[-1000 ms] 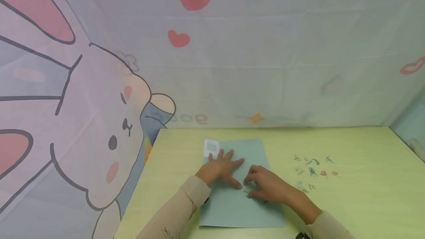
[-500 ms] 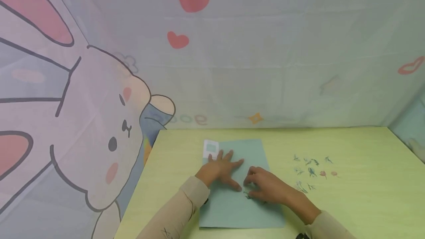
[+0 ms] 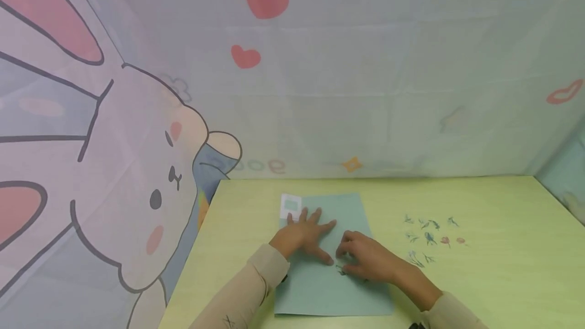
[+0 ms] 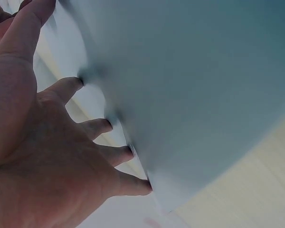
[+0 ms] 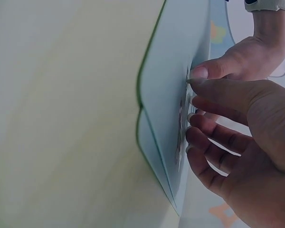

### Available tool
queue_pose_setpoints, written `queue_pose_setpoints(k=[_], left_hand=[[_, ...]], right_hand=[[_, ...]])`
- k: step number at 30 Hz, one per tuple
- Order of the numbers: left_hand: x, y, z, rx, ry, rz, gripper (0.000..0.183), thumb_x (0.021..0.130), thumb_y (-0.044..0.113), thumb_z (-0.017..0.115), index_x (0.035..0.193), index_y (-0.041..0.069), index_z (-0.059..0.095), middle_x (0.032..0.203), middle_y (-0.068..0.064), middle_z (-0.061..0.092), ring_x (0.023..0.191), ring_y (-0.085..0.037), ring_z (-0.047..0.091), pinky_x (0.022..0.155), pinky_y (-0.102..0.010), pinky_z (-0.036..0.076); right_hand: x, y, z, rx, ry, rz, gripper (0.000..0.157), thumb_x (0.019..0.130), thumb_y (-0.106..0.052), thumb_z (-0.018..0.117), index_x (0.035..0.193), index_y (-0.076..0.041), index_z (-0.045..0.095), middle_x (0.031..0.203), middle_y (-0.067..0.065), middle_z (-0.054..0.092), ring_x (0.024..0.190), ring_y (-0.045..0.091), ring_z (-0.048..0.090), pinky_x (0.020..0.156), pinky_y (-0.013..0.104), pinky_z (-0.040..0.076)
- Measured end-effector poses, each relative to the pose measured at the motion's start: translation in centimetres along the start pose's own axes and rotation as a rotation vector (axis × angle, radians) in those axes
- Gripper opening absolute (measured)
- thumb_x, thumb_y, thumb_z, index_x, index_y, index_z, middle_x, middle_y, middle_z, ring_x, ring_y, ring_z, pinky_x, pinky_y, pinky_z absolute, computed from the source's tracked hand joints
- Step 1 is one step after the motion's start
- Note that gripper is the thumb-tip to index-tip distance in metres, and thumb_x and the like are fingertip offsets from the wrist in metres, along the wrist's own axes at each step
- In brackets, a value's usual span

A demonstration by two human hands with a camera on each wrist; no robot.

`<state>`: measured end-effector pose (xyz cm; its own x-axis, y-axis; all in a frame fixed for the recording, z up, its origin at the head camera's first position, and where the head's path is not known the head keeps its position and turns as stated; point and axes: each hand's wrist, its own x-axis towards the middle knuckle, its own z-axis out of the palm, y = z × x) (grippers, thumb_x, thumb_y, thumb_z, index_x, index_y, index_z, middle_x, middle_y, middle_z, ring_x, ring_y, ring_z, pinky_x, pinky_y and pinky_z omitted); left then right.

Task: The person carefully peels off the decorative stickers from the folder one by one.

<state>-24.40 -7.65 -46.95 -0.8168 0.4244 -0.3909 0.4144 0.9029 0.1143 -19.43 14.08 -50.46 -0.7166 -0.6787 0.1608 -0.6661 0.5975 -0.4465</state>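
Note:
A pale blue-green folder (image 3: 331, 296) lies upright on the table, with a white label (image 3: 290, 203) at its upper left. My left hand (image 3: 303, 237) rests on it with fingers spread wide, and the left wrist view shows its fingertips (image 4: 126, 154) against the sheet. At the folder's right half my right hand (image 3: 367, 255) touches the surface with bent fingers. Small dark plant-like cutouts (image 3: 340, 270) show beside its thumb, partly covered by the hand. In the right wrist view, thin cutouts (image 5: 179, 126) lie flat under those fingertips.
Several small plant cutouts (image 3: 429, 238) in blue-green are laid out on the yellow-green table (image 3: 512, 268) right of the folder, with a red flower cutout (image 3: 445, 240) among them. Behind the table hangs a pale cloth (image 3: 402, 70) printed with hearts and a rabbit.

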Motion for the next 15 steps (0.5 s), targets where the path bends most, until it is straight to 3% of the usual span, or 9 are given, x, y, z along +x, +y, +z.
queue_pose_setpoints(k=[15], left_hand=[[0.04,-0.09,0.08,-0.011,-0.005,-0.003,0.104,0.082,0.071,0.080,0.168,0.042,0.030,0.178,-0.008,0.011,0.162,-0.042,0.007,0.122,-0.072,0.016]], right_hand=[[0.25,-0.17,0.03,0.012,-0.008,0.007,0.020,0.090,-0.014,0.085,0.101,-0.015,0.069,0.104,-0.007,0.057,0.092,0.008,0.049,0.083,0.035,0.050]])
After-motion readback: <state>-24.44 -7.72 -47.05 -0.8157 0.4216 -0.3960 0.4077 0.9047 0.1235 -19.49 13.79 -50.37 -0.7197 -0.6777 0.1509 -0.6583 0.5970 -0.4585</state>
